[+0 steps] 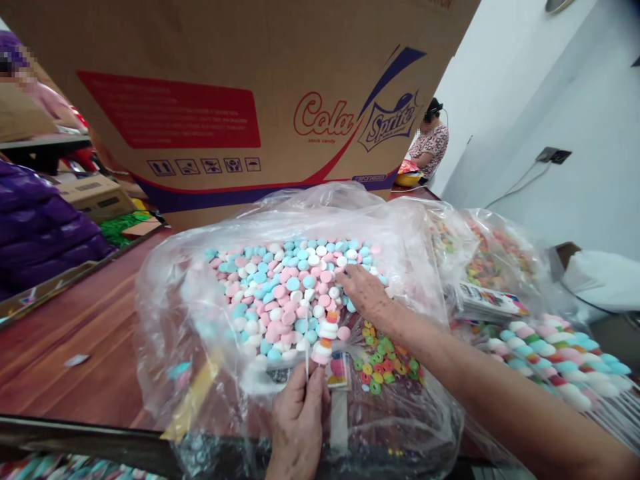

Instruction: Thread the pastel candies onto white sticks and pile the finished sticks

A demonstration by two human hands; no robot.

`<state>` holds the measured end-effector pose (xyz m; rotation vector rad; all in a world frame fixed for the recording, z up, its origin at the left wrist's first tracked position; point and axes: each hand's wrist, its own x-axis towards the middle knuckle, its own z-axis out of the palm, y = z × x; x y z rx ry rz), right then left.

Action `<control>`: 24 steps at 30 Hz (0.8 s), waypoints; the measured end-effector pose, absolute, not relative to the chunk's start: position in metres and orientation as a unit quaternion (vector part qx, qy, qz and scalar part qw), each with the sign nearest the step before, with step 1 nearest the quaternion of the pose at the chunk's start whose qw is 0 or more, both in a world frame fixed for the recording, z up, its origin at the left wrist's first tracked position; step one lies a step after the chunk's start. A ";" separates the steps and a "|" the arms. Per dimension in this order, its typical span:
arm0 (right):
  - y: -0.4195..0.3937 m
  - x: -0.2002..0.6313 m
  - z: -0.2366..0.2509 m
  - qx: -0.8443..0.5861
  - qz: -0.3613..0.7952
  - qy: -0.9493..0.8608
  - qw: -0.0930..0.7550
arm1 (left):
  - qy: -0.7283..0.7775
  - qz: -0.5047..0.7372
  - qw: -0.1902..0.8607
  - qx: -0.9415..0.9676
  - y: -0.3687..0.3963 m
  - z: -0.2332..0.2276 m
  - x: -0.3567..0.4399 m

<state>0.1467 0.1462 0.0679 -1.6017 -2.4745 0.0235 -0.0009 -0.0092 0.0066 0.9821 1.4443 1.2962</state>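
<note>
My left hand is closed around a thin white stick and a short stack of threaded candies, white, pink and orange, that stands upright above the thumb. My right hand reaches over the right side of a heap of pink, blue and white marshmallows. Its fingers are bent down and drawn together at the candies; what they pinch, if anything, is hidden. The heap lies in a clear plastic bag spread on the table. Small red, yellow and green gummy rings lie below my right wrist.
A large cardboard box stands behind the bag. To the right lie finished candy skewers, a stack of printed cards and bags of gummies. Another person works behind. Purple packs are at the left.
</note>
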 end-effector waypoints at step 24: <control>0.126 0.180 0.033 -0.433 0.091 -0.892 0.090 | 0.583 0.523 0.499 0.371 -0.007 0.008 0.000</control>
